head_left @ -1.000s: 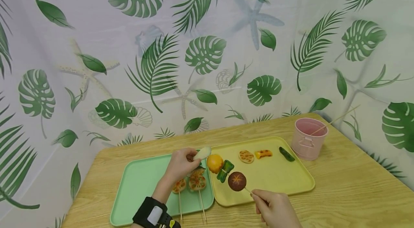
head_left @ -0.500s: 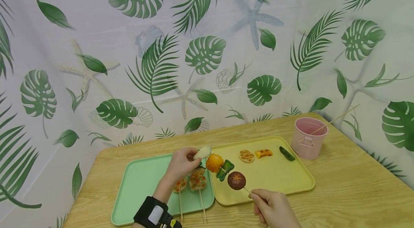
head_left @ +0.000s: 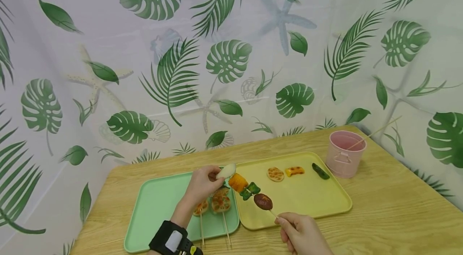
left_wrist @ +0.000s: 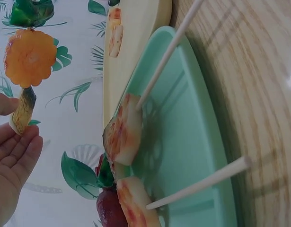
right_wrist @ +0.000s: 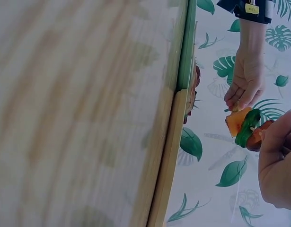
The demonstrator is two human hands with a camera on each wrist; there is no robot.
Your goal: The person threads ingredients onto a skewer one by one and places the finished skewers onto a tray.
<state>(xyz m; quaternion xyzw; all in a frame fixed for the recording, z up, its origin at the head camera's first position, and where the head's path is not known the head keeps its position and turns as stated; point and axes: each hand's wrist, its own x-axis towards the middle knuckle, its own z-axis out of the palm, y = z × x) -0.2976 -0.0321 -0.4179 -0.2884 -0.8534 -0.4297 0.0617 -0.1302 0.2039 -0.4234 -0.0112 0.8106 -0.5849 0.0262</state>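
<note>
Between thumb and fingers, my left hand [head_left: 203, 186] pinches a pale slice [head_left: 227, 171]; in the left wrist view the slice [left_wrist: 24, 111] looks yellowish with a dark edge, its exact kind unclear. My right hand [head_left: 304, 231] grips the bare end of a skewer [head_left: 273, 213]. Threaded on it are a brown mushroom [head_left: 263, 202], a green pepper piece [head_left: 250, 191] and, at the far end, a yellow corn piece [head_left: 238, 182]. The corn's end meets the slice, seen closely beside the corn [left_wrist: 30, 57] in the left wrist view. Whether the stick enters the slice is hidden.
Two loaded skewers with browned lotus root slices [head_left: 221, 202] lie on the green tray [head_left: 155, 202]. The yellow tray [head_left: 307, 202] holds a round grilled slice [head_left: 275, 174], a yellow piece [head_left: 294, 171] and a green pepper [head_left: 320, 171]. A pink bucket [head_left: 346, 156] with a stick stands right.
My right hand has shifted slightly left and turned the skewer, so the corn and mushroom now show more edge-on. The corn has moved a little left towards the slice; my left hand stays nearly still.
</note>
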